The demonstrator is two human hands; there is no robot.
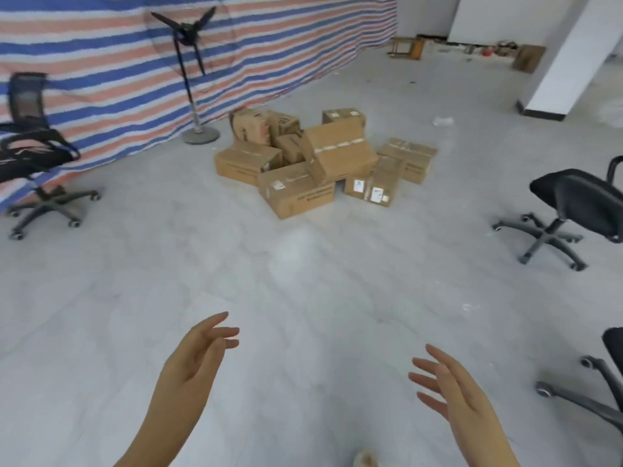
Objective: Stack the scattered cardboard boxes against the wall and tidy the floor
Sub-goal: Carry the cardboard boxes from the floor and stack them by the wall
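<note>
Boxes: a jumbled heap of cardboard boxes [320, 156] sits mid-floor, near the striped tarp [101, 79] but not against it; roughly 9 can be counted, some hidden behind others.
Top box: 1 large box [338, 152] lies tilted on the heap, leaning on its neighbours, its seam taped shut.
Front box: a long box [296, 192] lies flat on the floor [303, 271], nearest the person.
Left hand: the left hand [192, 365] is raised, holds nothing, fingers loosely spread and slightly bent.
Right hand: the right hand [451, 385] is also empty, fingers straight and apart, palm turned inward.
Gap: both hands are well apart from the heap.
Stage: likely the very start; nothing is stacked yet.
Handling: the boxes look stiff and taped; weight cannot be told, so each should be tested with a small lift first.
Hold: probably best with 2 hands on opposite sides or under the bottom edges, not by the tape.
Order: the tilted box should come off first, or it may slide.
Nearby: a fan [192, 79] stands by the tarp, just left of the heap; chairs [573, 210] stand at both sides.
</note>
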